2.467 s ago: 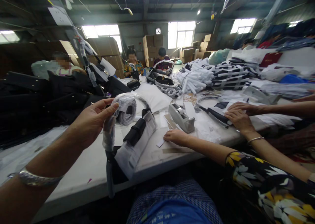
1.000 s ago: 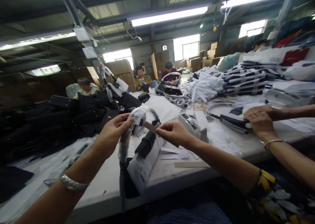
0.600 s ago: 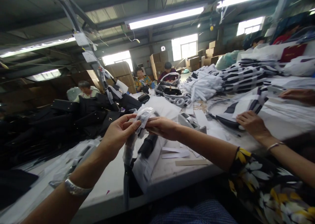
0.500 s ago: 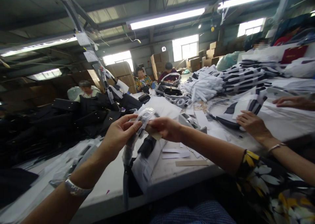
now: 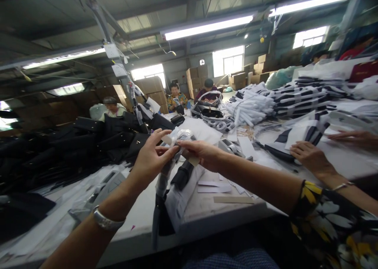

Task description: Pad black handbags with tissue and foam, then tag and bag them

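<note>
Between my hands is a bag handle [image 5: 185, 135] wrapped in clear plastic film. My left hand [image 5: 149, 154] pinches its near side, with thumb and forefinger around a small pale piece [image 5: 167, 140], perhaps tape or paper. My right hand [image 5: 206, 155] grips the wrapped handle from the other side; a beige paper strip [image 5: 192, 158] sticks out below its fingers. Under the hands, the plastic-covered strap [image 5: 162, 182] runs down to a dark part hanging at the table edge. A black rolled piece [image 5: 181, 175] lies beside it on white wrapping. Fingers hide the exact gripping point.
Black bags [image 5: 103, 139] are heaped at the left. Paper strips [image 5: 214, 189] and a grey tape dispenser [image 5: 228, 146] lie on the table [image 5: 203, 214]. At right, a co-worker's hand [image 5: 308, 154] touches wrapped black-and-white pieces. Behind stand a bag with handles [image 5: 208, 110] and stacked wrapped straps [image 5: 301, 97].
The whole view has shifted slightly, moving the scene right and down. My left forefinger has lifted from the handle, and a small pale piece now shows at its tip. My right hand keeps its grip.
</note>
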`<action>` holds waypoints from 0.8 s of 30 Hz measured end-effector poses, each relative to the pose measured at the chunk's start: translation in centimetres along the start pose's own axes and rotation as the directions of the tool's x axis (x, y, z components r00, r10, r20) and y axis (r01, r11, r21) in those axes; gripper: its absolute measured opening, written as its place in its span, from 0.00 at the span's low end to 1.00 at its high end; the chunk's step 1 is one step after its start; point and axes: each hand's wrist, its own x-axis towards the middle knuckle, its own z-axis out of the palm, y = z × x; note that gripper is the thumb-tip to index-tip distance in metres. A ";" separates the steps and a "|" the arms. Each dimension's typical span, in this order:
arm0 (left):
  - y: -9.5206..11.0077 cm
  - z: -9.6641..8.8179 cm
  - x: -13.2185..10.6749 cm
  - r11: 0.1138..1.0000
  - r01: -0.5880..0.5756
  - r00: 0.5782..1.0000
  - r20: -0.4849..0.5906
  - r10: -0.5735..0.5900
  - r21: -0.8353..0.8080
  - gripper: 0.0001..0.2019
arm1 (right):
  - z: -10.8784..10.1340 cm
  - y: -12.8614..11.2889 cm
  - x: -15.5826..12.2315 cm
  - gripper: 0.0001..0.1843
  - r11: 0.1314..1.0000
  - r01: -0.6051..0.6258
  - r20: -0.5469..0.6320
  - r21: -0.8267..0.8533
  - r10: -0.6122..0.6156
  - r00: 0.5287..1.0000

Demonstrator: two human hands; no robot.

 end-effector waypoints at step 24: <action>-1.7 2.8 -1.1 0.907 0.107 0.988 -0.055 -0.142 -0.407 0.24 | 1.7 4.4 -1.2 0.17 0.897 0.379 -0.113 0.227 -0.363 0.925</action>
